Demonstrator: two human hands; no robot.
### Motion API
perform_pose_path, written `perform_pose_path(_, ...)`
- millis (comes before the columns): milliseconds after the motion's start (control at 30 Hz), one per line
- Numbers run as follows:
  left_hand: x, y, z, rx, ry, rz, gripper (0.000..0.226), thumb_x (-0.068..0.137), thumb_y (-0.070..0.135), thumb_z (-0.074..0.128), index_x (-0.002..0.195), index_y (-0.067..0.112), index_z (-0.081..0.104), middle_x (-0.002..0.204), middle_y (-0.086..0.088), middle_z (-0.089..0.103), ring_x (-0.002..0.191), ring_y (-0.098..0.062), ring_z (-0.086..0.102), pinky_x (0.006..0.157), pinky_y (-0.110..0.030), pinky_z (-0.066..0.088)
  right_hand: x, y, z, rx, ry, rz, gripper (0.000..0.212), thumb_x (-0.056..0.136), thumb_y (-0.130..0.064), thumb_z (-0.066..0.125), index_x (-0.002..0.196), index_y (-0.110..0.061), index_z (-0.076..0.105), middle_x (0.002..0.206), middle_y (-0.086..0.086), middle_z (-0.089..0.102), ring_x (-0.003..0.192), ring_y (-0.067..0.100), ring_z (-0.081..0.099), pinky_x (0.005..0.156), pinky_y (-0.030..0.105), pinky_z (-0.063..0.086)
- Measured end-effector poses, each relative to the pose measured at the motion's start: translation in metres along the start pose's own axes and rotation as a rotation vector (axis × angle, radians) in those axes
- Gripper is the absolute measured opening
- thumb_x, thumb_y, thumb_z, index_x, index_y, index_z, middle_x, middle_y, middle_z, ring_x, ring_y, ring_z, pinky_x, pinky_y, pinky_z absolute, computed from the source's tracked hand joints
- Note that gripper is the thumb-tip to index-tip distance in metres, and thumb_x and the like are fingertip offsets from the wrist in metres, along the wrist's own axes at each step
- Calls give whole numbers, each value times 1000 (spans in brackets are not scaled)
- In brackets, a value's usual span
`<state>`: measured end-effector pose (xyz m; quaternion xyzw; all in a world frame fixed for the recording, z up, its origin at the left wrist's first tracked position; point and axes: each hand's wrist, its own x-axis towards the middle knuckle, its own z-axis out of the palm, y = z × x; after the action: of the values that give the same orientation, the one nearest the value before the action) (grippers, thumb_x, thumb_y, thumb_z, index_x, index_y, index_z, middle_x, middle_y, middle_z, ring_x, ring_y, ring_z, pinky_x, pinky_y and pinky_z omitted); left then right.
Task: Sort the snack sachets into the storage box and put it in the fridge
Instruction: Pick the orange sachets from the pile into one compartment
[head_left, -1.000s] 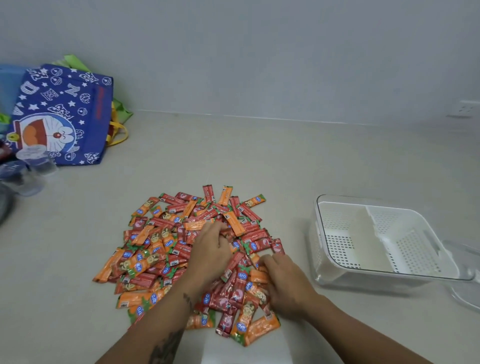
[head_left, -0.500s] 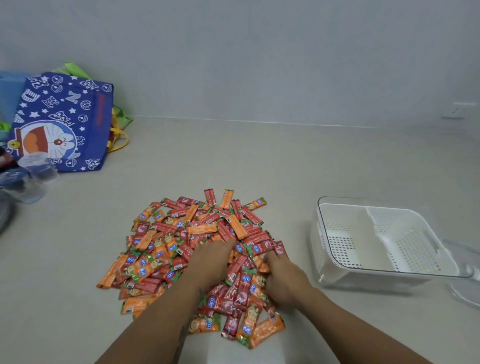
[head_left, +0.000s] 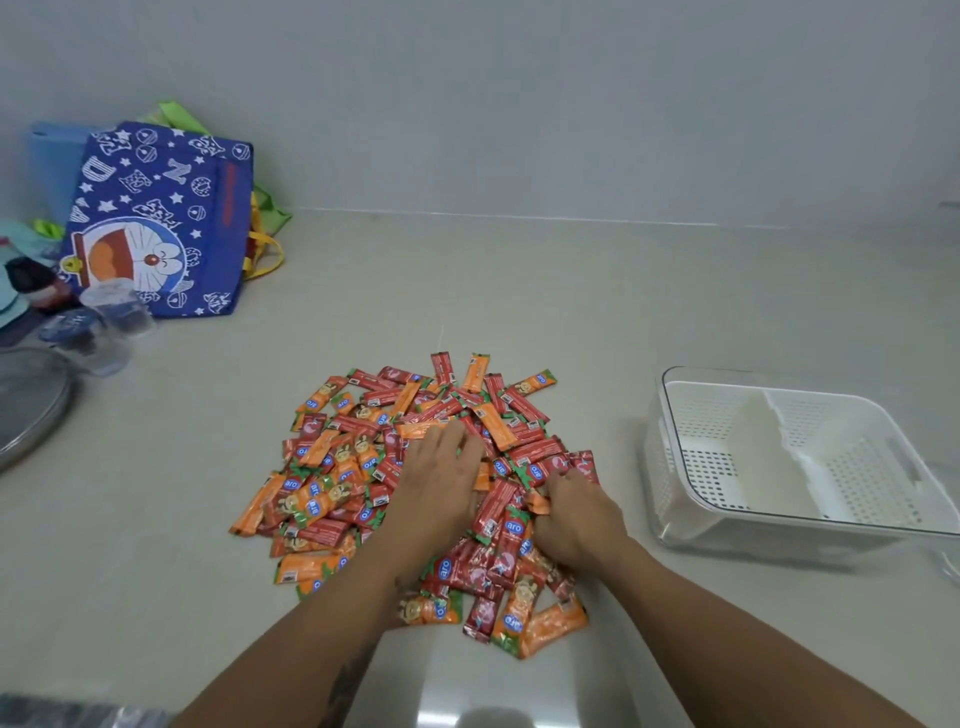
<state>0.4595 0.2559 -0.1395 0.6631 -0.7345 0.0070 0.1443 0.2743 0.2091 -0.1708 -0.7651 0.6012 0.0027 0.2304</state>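
Left hand (head_left: 441, 483) flat on sachets (head_left: 363, 467), fingers straight. Right hand (head_left: 576, 514) curled into pile, grasp unclear. Box (head_left: 675, 415) right, apart from pile; bare counter (head_left: 519, 291) beyond.

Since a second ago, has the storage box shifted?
No. The storage box keeps the same gap to the sachet pile on its left.

Both hands down in the pile of red and orange sachets (head_left: 363, 467) on the beige counter (head_left: 519, 291). Left hand (head_left: 441, 483) lies flat, fingers extended over the middle. Right hand (head_left: 574, 514) has fingers curled into sachets; grip unclear. Storage box (head_left: 675, 415), white perforated insert with divider, sits apart on the right. Blue cartoon bag (head_left: 171, 208) far left.
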Motion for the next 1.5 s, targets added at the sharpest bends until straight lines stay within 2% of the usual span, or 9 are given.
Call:
perform_pose_path(100, -9, -3, 3, -25, 14, 55, 34, 70, 3, 54, 99, 18, 48, 98, 3, 53, 93, -20, 49, 83, -37, 41, -3, 8, -13, 81, 33, -9, 13, 86, -39, 56, 89, -27, 54, 98, -3, 64, 84, 17, 58, 74, 33, 51)
perform_pose_path(200, -15, -5, 7, -21, -21, 73, 37, 71, 6, 59, 102, 23, 48, 89, 10, 53, 88, -18, 55, 85, -35, 42, -8, 19, -28, 205, 16, 2, 19, 87, -26, 64, 76, -26, 48, 83, -7, 62, 71, 12, 55, 60, 28, 40)
perform_pose_path(300, -22, -9, 15, 13, -76, 89, 42, 74, 12, 55, 114, 26, 49, 99, 9, 53, 93, -16, 50, 86, -36, 44, -14, 27, -30, 280, -57, 20, 16, 87, -23, 70, 88, -24, 54, 89, -6, 63, 77, 8, 57, 60, 29, 43)
perform_pose_path(400, -30, -8, 22, 9, -111, 71, 48, 75, 13, 39, 120, 26, 49, 99, 8, 46, 90, -13, 43, 78, -31, 41, -23, 22, -22, 258, -196, 23, 25, 86, -12, 59, 106, -26, 55, 105, -3, 64, 92, 12, 59, 78, 34, 53)
perform_pose_path(800, -39, -6, 26, 44, -89, 77, 52, 68, 13, 50, 119, 20, 55, 104, 4, 53, 98, -20, 49, 91, -38, 41, -36, 6, 6, 80, -104, 8, 36, 83, -51, 63, 107, -31, 45, 101, -8, 59, 85, 10, 58, 68, 31, 48)
perform_pose_path(1067, -40, -18, 12, 81, -322, 12, 68, 78, 5, 47, 142, 26, 33, 126, 3, 42, 116, -19, 36, 98, -39, 28, -29, 2, 2, 37, -94, -41, 15, 83, -39, 58, 87, -25, 54, 92, -5, 55, 79, 12, 57, 68, 32, 52)
perform_pose_path(1267, -48, -19, 17, 86, -314, -3, 58, 75, 4, 46, 128, 26, 40, 119, 3, 40, 107, -19, 32, 92, -38, 30, -26, 19, -15, 282, -50, 59, 10, 82, -20, 59, 75, -13, 55, 74, 0, 62, 69, 17, 59, 58, 35, 46)
perform_pose_path(1400, -48, -17, 22, 47, -245, -49, 45, 72, 2, 45, 113, 20, 43, 110, 2, 36, 100, -19, 31, 86, -35, 31, -25, 27, -21, 492, -27, 154, 12, 77, -9, 53, 83, -9, 63, 78, 5, 70, 75, 25, 67, 65, 43, 56)
perform_pose_path(1500, -46, -19, 22, 28, -155, -47, 35, 72, 4, 47, 105, 17, 47, 109, 0, 41, 99, -20, 34, 86, -37, 37, -28, 31, -21, 476, -61, 170, 16, 80, -4, 50, 77, -12, 63, 77, 4, 69, 76, 25, 67, 59, 36, 53)
